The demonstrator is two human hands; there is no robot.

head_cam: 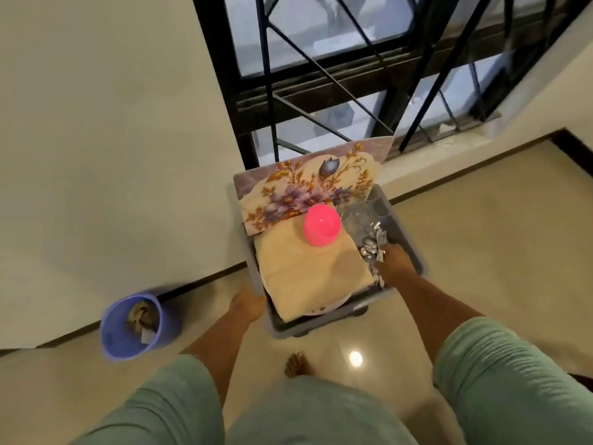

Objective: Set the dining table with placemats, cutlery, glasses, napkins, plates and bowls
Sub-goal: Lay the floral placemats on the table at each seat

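Single head-worn wide-angle view, looking steeply down and forward from standing height. The wearer's torso, sleeves and a bare foot [296, 364] fill the lower edge; the carried grey crate [327, 319] sits near, centre frame. Floor [481, 252], wall and a barred window [353, 75] lie beyond. Straight edges bow outward.

Grey tub [414, 248], placemat [308, 184] with purple flowers and gold leaves on cream, beige napkin [308, 281], pink bowl [322, 227], silver cutlery [372, 247], blue bin [136, 326], green sleeves [513, 374], black window grille [337, 88]
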